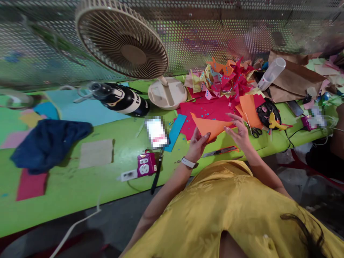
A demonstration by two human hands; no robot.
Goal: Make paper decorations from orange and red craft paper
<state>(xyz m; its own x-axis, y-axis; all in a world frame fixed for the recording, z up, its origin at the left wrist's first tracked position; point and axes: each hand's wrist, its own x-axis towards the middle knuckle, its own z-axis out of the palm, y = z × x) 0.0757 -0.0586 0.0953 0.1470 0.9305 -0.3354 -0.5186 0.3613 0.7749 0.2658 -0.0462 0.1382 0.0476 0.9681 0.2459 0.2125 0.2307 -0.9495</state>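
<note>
A folded sheet of orange paper (211,125), triangular in outline, is gripped along its near edge by my left hand (197,145), thumb on top. At its right corner is my right hand (239,132), fingers stretched and apart; whether the fingertips touch the paper I cannot tell. Beneath and behind lie red paper sheets (215,106) dotted with small blue bits. A utility knife (221,151) rests on the green table (118,195) close to my body. To the right are more orange sheets (248,107) and black-handled scissors (256,132).
A fan (133,53), a black bottle (123,100) and a pile of folded coloured paper (225,79) stand at the back. A blue paper strip (176,132), a phone (156,132) and a purple power socket (146,165) lie leftward. A yellow glue gun (275,122) sits right.
</note>
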